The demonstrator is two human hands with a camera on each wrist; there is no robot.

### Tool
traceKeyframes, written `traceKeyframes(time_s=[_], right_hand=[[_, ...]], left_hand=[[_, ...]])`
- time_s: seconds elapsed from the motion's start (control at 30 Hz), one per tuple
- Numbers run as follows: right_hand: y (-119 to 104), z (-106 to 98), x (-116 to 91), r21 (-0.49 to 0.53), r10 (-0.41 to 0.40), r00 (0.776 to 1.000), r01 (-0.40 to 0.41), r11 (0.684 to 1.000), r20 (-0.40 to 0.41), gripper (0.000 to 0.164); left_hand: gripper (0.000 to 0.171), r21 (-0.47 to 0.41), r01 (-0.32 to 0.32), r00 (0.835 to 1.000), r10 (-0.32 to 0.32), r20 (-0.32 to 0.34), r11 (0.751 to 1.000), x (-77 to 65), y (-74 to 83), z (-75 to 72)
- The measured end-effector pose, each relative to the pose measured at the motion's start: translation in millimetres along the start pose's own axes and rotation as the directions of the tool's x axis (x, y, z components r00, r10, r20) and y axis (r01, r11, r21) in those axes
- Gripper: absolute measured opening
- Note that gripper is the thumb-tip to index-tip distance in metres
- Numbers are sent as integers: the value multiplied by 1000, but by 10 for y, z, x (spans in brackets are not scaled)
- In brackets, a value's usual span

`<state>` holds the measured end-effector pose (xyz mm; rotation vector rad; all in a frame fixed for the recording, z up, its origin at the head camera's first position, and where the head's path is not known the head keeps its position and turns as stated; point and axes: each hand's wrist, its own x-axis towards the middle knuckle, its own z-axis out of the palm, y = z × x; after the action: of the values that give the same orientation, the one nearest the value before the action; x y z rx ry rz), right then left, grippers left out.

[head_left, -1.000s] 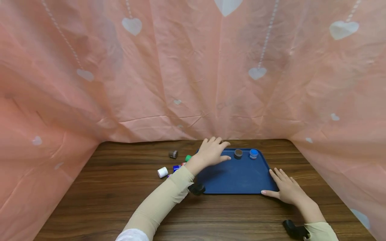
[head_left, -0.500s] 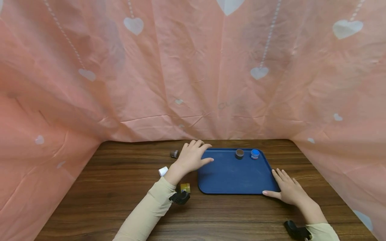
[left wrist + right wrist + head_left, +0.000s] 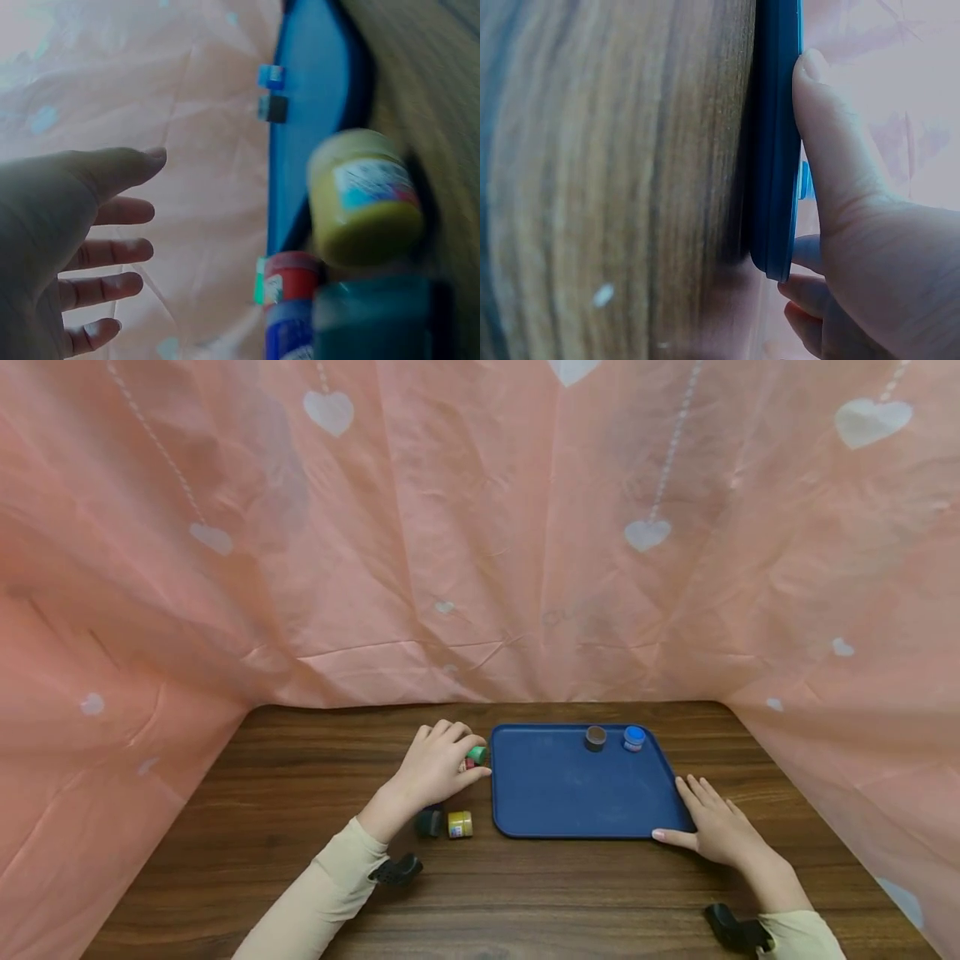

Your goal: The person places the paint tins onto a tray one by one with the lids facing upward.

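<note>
My left hand hovers over small paint jars left of the blue tray. Its fingers look straight and spread in the left wrist view, with nothing between them. Just beyond the thumb show a green jar and a red jar. Nearer the front lie a yellow jar and a dark teal jar. A blue-purple jar shows only in the left wrist view. My right hand rests against the tray's front right corner, thumb on the rim.
On the tray's back right part stand a brown jar and a blue-lidded jar. A pink curtain with hearts hangs behind the wooden table and along its sides.
My left hand has moved left, from above the tray to over the loose jars. It now hides the white jar and a brown jar; the yellow and teal ones show. The right hand stays put.
</note>
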<state>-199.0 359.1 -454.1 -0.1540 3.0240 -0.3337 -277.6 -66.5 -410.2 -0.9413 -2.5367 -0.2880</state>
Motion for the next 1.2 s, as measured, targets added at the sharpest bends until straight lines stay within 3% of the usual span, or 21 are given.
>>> traceKeyframes(time_s=[0.27, 0.53, 0.87, 1.2], right_hand=[[-30, 4, 17, -1, -11, 1000, 11, 1000, -7, 108], [-27, 0, 2, -2, -8, 1000, 8, 1000, -7, 109], [-40, -21, -3, -15, -6, 1000, 6, 1000, -5, 107], [-42, -18, -9, -19, -14, 1000, 14, 1000, -17, 106]], left_hand=[[40, 78, -103, 990, 94, 108, 992, -223, -23, -62], [53, 132, -201, 968, 176, 179, 971, -387, -24, 17], [52, 209, -208, 950, 147, 275, 956, -418, 75, 81], [46, 236, -221, 948, 152, 279, 946, -396, 111, 143]])
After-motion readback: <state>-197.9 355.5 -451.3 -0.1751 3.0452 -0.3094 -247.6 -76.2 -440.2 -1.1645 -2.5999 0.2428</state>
